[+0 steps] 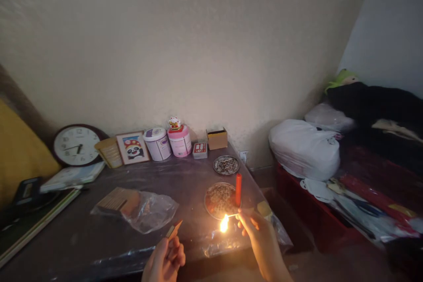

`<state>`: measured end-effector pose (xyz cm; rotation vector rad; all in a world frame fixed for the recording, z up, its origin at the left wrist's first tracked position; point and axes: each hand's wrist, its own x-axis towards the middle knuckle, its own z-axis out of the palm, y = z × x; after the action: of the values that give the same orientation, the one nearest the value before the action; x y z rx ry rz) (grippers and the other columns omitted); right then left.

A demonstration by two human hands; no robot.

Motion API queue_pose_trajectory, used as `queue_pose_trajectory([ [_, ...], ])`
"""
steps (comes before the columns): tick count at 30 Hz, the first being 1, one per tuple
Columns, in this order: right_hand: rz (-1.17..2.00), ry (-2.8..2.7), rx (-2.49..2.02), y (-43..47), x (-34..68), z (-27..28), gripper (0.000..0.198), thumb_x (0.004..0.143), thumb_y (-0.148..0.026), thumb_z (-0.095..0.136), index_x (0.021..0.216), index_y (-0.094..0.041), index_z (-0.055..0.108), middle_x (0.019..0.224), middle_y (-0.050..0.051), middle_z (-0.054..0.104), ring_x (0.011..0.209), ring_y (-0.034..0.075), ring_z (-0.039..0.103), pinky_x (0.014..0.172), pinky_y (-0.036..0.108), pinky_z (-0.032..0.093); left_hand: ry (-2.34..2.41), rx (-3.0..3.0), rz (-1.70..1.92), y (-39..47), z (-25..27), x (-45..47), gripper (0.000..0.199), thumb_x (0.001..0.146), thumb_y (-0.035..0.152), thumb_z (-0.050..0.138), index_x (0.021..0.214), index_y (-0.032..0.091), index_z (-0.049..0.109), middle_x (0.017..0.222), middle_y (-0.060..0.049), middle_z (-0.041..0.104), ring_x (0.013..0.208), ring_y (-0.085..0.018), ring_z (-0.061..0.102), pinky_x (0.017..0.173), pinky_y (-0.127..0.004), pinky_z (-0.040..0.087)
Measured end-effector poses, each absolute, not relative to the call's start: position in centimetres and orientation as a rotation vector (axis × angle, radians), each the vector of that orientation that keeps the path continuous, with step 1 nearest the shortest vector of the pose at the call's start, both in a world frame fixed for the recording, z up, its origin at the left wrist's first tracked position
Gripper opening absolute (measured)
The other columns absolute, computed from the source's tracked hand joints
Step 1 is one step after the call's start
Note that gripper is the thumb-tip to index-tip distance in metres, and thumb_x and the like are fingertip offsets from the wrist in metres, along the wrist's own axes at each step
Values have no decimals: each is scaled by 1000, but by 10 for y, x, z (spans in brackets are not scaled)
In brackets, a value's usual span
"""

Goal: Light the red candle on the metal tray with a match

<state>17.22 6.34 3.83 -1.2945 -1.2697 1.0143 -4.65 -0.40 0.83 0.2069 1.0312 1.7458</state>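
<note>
My right hand [258,234] pinches a burning match [228,219] whose flame glows at its left tip, and also holds an upright red candle [238,188]. The flame sits just in front of a round patterned plate [218,200] on the dark table [82,238]. My left hand [165,261] grips a small matchbox [174,229] near the table's front edge, to the left of the flame.
A plastic bag with a wooden-looking bundle [132,205] lies mid-table. A second small plate [226,165] is farther back. Along the wall stand a clock [74,145], a panda picture [132,147], two tubs [168,142] and small boxes [217,138]. Bags and clutter [304,147] fill the right side.
</note>
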Motion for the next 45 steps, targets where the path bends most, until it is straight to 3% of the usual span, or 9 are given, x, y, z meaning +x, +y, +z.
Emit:
queue_pose_trajectory([
  [3, 1005, -1272, -1274, 66, 175, 40, 29, 79, -43, 57, 77, -17, 70, 67, 6, 67, 65, 21, 62, 56, 25, 49, 1041, 174, 1743, -6, 12, -47, 36, 49, 47, 83, 70, 20, 74, 61, 0, 63, 53, -13, 53, 47, -25, 46],
  [7, 907, -1369, -1303, 70, 177, 42, 36, 81, -48, 53, 66, -17, 65, 56, 4, 61, 56, 20, 58, 55, 26, 48, 1071, 116, 1748, -7, 14, -45, 37, 47, 48, 84, 63, 18, 71, 63, -1, 65, 55, -14, 55, 48, -24, 47],
  [11, 819, -1449, -1324, 74, 181, 36, 36, 85, -47, 49, 79, -17, 67, 62, 5, 64, 60, 20, 58, 57, 27, 46, 1046, 141, 1779, -6, 15, -43, 36, 49, 47, 83, 67, 19, 72, 61, -1, 64, 54, -13, 53, 46, -24, 46],
  [15, 715, -1504, -1354, 75, 181, 30, 33, 84, -44, 50, 69, -19, 64, 61, 4, 62, 58, 19, 55, 54, 26, 42, 1022, 172, 1798, -6, 18, -41, 34, 51, 47, 82, 65, 18, 71, 61, -1, 63, 52, -13, 52, 45, -24, 45],
  [20, 819, -1438, -1369, 76, 179, 34, 36, 83, -44, 51, 59, -19, 61, 53, 1, 55, 53, 18, 51, 48, 25, 38, 1041, 160, 1804, -7, 17, -41, 36, 52, 47, 82, 73, 18, 74, 62, -2, 64, 54, -14, 53, 46, -25, 45],
  [31, 1028, -1266, -1323, 79, 174, 36, 35, 82, -44, 53, 61, -19, 64, 52, 1, 55, 52, 17, 51, 52, 27, 39, 1020, 125, 1781, -4, 17, -41, 38, 49, 45, 84, 75, 19, 75, 61, -2, 65, 51, -14, 54, 44, -26, 45],
  [36, 1017, -1263, -1310, 81, 171, 35, 34, 79, -45, 56, 62, -17, 63, 53, -1, 54, 52, 15, 48, 50, 25, 36, 975, 96, 1775, -3, 13, -45, 35, 44, 44, 85, 65, 18, 74, 58, -3, 65, 49, -15, 54, 42, -27, 44],
  [41, 915, -1321, -1354, 81, 167, 35, 31, 78, -42, 56, 60, -17, 62, 50, -2, 50, 51, 15, 47, 49, 24, 35, 965, 63, 1748, 0, 11, -45, 44, 42, 43, 87, 76, 17, 76, 58, -3, 65, 48, -15, 54, 42, -28, 44],
  [45, 891, -1345, -1353, 80, 163, 37, 30, 76, -42, 57, 61, -17, 64, 51, -1, 54, 51, 16, 50, 49, 25, 37, 967, 41, 1729, -2, 12, -43, 39, 38, 42, 88, 63, 16, 73, 58, -3, 65, 49, -16, 55, 42, -29, 44],
])
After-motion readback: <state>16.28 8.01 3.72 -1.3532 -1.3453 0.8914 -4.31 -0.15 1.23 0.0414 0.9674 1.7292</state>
